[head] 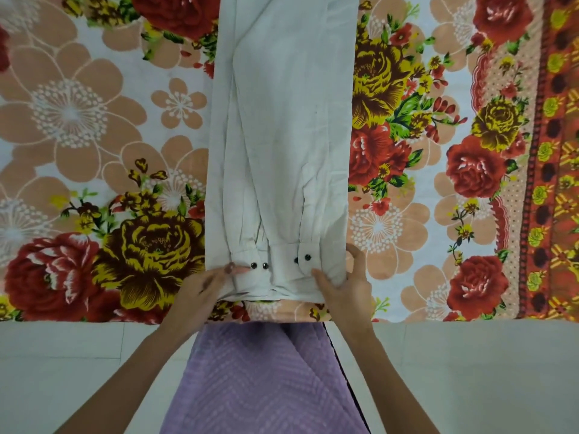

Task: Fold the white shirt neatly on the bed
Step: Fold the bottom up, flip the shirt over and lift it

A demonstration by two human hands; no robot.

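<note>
The white shirt (282,136) — a long creased strip — is laid on the floral bedsheet (94,120); its near corners are pinched by left hand (203,286) and right hand (344,283).

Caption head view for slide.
The left hand and right hand hold the near end of a folded white shirt on floral bedsheet.

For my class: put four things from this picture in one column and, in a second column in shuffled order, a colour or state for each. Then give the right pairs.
1. shirt
2. cuff buttons
3. bedspread
4. left hand

A. floral
B. gripping the shirt's hem
C. white
D. black

Pairs: 1-C, 2-D, 3-A, 4-B
</note>
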